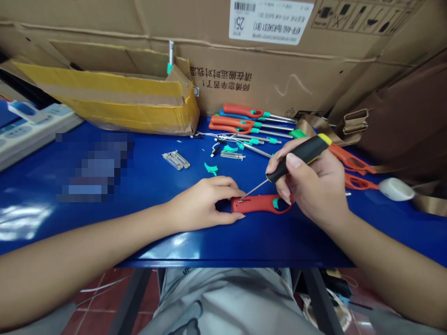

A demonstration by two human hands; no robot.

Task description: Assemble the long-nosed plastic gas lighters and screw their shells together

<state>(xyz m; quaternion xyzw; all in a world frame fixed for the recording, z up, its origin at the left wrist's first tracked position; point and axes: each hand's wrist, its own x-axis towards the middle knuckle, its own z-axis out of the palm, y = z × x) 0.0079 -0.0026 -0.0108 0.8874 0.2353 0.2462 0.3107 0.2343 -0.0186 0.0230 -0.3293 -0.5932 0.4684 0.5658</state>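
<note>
A red long-necked lighter body (pixel 256 204) with a green trigger lies flat near the table's front edge. My left hand (pixel 207 202) pinches its left end between thumb and fingers. In my right hand (pixel 314 186) is a screwdriver (pixel 296 158) with a black and yellow handle, fingers wrapped around it. The screwdriver's tip touches the lighter body close to its left end, beside a dark slot. Beyond my left hand lie a loose green trigger piece (pixel 211 169) and small clear fuel tanks (pixel 176 159).
Several lighters (pixel 240 124) and metal tubes lie at the back, with another clear tank (pixel 233 156). A yellow-taped cardboard box (pixel 139 109) stands back left, near a power strip (pixel 38 125). Orange lighter handles (pixel 361 181) and a white rounded object (pixel 397 189) are on the right.
</note>
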